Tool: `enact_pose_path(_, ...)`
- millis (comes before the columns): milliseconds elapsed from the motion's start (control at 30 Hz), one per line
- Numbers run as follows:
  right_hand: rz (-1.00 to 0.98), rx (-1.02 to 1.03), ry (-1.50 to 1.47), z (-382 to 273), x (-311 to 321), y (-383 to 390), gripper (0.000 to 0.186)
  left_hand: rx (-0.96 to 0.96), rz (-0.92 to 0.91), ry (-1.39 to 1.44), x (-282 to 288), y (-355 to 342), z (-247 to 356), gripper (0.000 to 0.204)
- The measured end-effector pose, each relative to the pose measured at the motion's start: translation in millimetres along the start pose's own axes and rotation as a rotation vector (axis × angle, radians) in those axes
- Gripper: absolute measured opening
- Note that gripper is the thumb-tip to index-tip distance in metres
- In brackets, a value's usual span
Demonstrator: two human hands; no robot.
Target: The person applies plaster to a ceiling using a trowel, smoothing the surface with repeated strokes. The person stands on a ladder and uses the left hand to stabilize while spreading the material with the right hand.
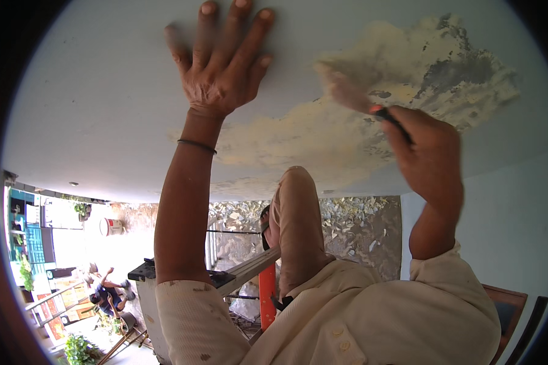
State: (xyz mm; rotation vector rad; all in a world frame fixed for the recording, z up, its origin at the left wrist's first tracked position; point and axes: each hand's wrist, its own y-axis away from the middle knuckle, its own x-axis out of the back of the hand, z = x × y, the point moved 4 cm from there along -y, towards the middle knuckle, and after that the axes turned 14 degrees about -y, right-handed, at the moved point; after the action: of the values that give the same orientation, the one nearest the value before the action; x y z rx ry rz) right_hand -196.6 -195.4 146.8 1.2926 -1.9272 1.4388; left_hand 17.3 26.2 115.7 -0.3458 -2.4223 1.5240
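My left hand (219, 76) lies flat on a pale blue-grey painted surface (115, 103), fingers spread and holding nothing. A dark band circles that wrist. In my right hand (429, 149) is a scraper (351, 94) with a black and orange handle, gripped in closed fingers. Motion blurs its blade, which is over the edge of a rough, peeled patch (298, 137). The patch is cream, with dark grey spots toward the right, and spreads between and beyond both hands.
A metal stepladder (249, 264) with an orange side rail (267, 298) stands by my bent leg (301, 213). Paint flakes (359, 225) litter the floor. At left are a white bucket (110, 227), a seated person (109, 295) and a green plant (82, 350). A wall (505, 225) rises at right.
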Motion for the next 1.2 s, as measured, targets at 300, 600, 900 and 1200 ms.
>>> enact_pose_path(300, 0.021, -0.014, 0.014, -1.0, 12.8, -0.6, 0.017, 0.075, -0.072, 0.026, -4.0, 8.2, 3.1, 0.052)
enact_pose_path(600, 0.043, 0.038, -0.066, 2.4, 11.9, -3.0, 0.018, 0.059, -0.072, 0.032, -1.9, 5.7, 3.9, 0.052)
enact_pose_path(900, 0.040, 0.057, -0.074, 3.5, 11.2, -6.4, 0.018, 0.047, -0.057, 0.040, -1.5, 6.1, 3.6, 0.052)
enact_pose_path(1200, 0.027, 0.003, -0.120, 5.0, 16.3, -8.6, 0.020, 0.072, -0.061, 0.066, -2.0, 6.0, 1.9, 0.051)
